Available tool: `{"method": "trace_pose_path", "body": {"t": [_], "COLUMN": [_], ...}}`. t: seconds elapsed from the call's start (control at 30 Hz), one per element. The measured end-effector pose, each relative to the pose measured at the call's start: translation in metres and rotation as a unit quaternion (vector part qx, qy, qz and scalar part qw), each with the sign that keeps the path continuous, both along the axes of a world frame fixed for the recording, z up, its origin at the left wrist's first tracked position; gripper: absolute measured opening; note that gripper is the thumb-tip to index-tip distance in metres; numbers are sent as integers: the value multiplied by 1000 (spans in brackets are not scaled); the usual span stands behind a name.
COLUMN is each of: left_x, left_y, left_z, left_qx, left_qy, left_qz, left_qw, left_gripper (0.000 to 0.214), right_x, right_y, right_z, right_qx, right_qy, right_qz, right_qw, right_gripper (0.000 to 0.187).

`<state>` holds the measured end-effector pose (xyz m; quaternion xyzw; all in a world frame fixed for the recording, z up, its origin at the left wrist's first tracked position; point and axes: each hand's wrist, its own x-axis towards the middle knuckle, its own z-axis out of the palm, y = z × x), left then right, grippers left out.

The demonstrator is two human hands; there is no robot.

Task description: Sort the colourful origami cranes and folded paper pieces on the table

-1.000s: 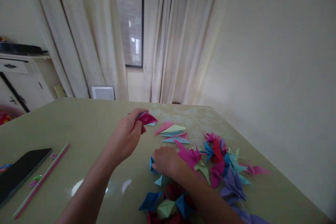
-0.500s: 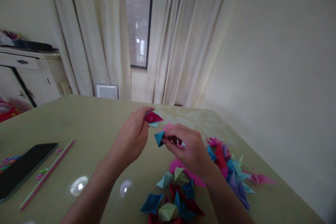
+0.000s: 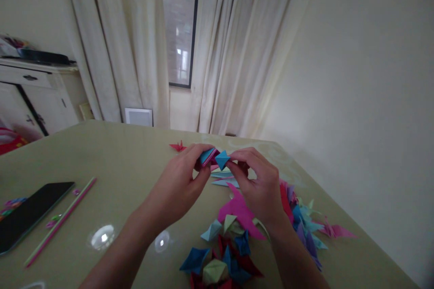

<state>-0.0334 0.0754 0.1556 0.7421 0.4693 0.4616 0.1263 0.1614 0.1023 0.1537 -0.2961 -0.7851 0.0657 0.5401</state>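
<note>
My left hand [image 3: 181, 178] pinches a folded paper piece [image 3: 208, 157] with blue, white and magenta edges, held above the table. Close by its right end, a small pointed blue folded paper [image 3: 222, 160] sits between the thumb and fingertips of my right hand [image 3: 259, 178]. The two pieces are nearly touching; whether they meet I cannot tell. Beneath my hands lie flat folded strips [image 3: 224, 178] in pale blue and pink, partly hidden by the right hand. Nearer me is a magenta paper sheet [image 3: 237, 205] beside a heap of folded paper pieces [image 3: 216, 271] in blue, red and pale green.
Folded paper cranes [image 3: 307, 221] are piled at the right, and a red crane [image 3: 177, 146] lies beyond my left hand. To the left are a dark phone [image 3: 35, 212], a pink-and-green stick [image 3: 63, 221] and small colourful bits [image 3: 13, 205]. Curtains hang behind the table.
My right hand has risen and moved right with the blue paper. My left hand has shifted right and turned its piece, bringing the two together. The red crane shows more fully.
</note>
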Motion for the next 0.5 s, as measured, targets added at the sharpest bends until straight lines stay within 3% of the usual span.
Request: {"method": "trace_pose_path", "body": {"t": [0.33,0.5], "left_x": [2,1], "left_y": [-6,-8], "left_z": [6,8], "left_qx": [31,35], "left_qy": [34,32], "left_qz": [35,28], "left_qw": [998,998], "left_gripper": [15,10], "right_x": [7,9], "right_y": [15,15], "right_z": [-2,1], "right_qx": [-177,-215], "right_qy": [108,128], "right_qz": [142,157], "right_qw": [968,955], "right_gripper": [12,11]}}
